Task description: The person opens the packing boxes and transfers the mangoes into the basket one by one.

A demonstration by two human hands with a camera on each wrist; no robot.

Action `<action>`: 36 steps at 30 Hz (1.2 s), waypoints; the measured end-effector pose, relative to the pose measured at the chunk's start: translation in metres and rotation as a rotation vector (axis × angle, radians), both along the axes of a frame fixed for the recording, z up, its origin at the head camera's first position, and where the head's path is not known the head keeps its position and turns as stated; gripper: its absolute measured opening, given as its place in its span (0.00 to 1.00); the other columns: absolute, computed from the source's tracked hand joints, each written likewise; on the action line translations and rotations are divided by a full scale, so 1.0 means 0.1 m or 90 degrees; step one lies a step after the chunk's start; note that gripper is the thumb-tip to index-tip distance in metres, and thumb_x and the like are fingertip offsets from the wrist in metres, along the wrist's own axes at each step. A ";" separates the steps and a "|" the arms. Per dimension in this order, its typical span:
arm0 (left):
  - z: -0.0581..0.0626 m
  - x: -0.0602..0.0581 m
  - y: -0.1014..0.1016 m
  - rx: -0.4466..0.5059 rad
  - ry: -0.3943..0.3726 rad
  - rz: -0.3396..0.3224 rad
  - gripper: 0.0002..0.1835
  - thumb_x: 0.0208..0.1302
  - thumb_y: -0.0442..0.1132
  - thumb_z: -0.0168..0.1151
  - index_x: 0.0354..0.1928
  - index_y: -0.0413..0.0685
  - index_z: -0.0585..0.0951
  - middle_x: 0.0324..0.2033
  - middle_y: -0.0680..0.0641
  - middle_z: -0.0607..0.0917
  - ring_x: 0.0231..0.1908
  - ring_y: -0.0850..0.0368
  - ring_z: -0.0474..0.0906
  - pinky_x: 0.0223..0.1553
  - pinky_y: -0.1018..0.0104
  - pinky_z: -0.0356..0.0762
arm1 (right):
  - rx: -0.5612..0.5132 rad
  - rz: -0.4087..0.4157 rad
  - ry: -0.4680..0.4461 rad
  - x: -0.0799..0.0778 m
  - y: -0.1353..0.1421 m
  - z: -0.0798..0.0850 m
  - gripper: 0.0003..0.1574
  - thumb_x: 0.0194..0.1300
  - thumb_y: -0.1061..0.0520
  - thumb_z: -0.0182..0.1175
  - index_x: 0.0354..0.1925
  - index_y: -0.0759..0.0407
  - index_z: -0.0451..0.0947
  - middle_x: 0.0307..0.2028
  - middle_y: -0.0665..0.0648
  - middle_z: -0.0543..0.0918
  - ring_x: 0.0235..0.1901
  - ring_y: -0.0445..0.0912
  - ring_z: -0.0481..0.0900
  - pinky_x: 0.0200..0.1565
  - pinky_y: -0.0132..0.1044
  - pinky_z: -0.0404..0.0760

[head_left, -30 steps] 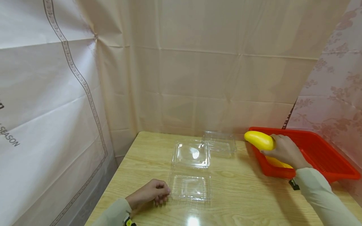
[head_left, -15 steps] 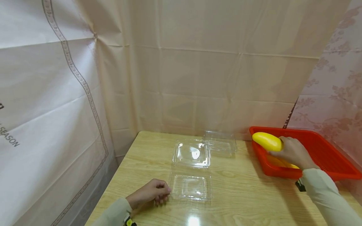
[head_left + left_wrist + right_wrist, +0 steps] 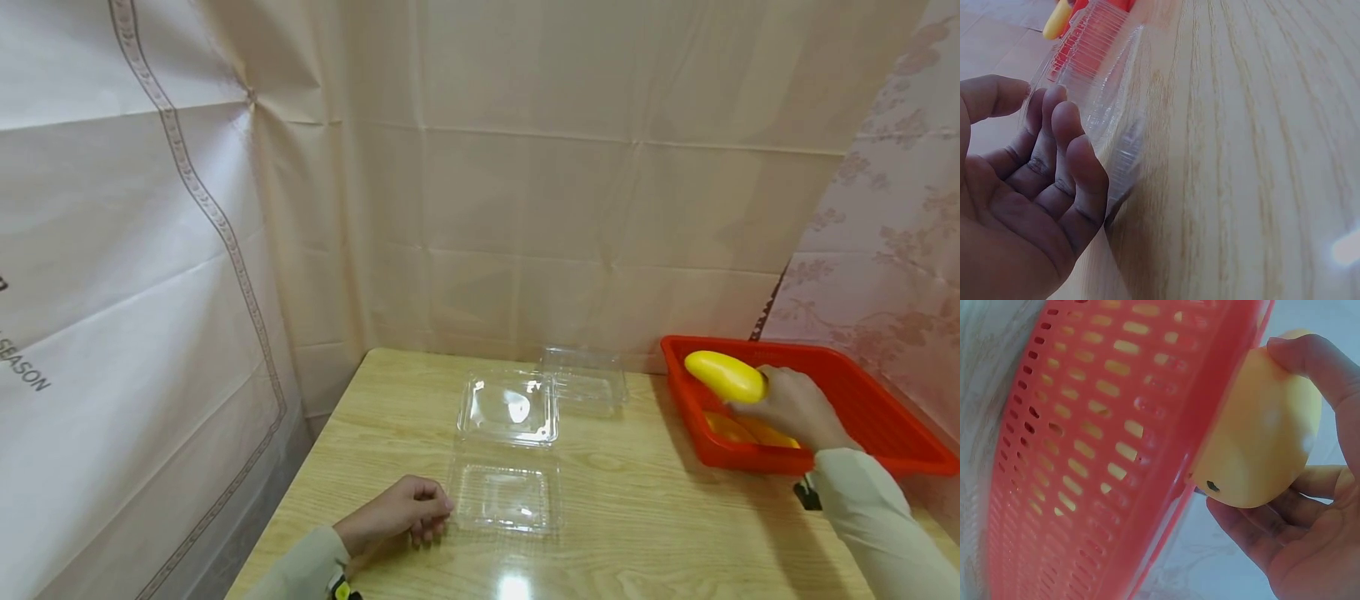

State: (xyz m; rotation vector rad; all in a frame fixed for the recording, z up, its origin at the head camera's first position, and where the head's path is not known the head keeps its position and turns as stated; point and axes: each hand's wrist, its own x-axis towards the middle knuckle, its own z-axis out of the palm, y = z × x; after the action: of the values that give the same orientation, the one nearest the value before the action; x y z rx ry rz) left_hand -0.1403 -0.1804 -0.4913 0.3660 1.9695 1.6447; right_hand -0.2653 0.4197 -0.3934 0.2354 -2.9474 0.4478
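Note:
My right hand [image 3: 802,407] holds a smooth yellow mango [image 3: 724,376] above the left part of the red plastic basket [image 3: 873,390]. In the right wrist view, thumb and fingers grip the mango [image 3: 1254,434] from both sides, and a dark spot marks one end. More yellow fruit [image 3: 753,431] lies in the basket, partly hidden by its wall. My left hand [image 3: 401,511] rests on the table and pinches the left edge of an unfolded clear plastic clamshell box [image 3: 507,498] between thumb and index finger, as the left wrist view shows.
Behind the clamshell box, a second clear plastic container [image 3: 583,379] stands near the table's back edge. The wooden table [image 3: 637,517] runs up to a beige cloth backdrop [image 3: 525,208]. Patterned cloth hangs on the left and right.
My right hand has moved right with the mango, from over the basket's left rim to above its inside. The left hand and the clear boxes have stayed in place.

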 end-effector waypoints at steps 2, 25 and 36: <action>0.00 0.00 0.00 0.000 0.001 0.000 0.15 0.78 0.41 0.58 0.42 0.31 0.81 0.29 0.46 0.85 0.25 0.59 0.76 0.24 0.69 0.76 | -0.009 -0.004 -0.009 0.00 0.03 0.00 0.46 0.55 0.37 0.77 0.47 0.75 0.73 0.28 0.56 0.76 0.28 0.52 0.71 0.28 0.40 0.71; 0.00 0.00 0.00 -0.001 0.005 -0.001 0.15 0.78 0.41 0.57 0.41 0.31 0.81 0.29 0.46 0.85 0.25 0.59 0.77 0.24 0.69 0.76 | -0.018 -0.072 -0.065 0.04 0.39 -0.12 0.46 0.58 0.38 0.75 0.44 0.78 0.70 0.28 0.61 0.75 0.28 0.55 0.72 0.29 0.44 0.76; 0.00 -0.01 -0.01 0.007 0.007 -0.008 0.16 0.78 0.41 0.57 0.41 0.31 0.81 0.29 0.46 0.85 0.25 0.58 0.77 0.24 0.69 0.76 | 0.016 -0.087 -0.057 0.09 0.49 -0.14 0.43 0.58 0.37 0.73 0.38 0.77 0.70 0.25 0.59 0.70 0.25 0.54 0.69 0.27 0.42 0.71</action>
State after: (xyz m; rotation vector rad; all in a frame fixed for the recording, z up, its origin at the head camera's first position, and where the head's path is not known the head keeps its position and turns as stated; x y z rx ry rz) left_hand -0.1410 -0.1809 -0.4908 0.3923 1.9632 1.6497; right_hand -0.2558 0.4687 -0.4074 0.0177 -3.0322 0.4130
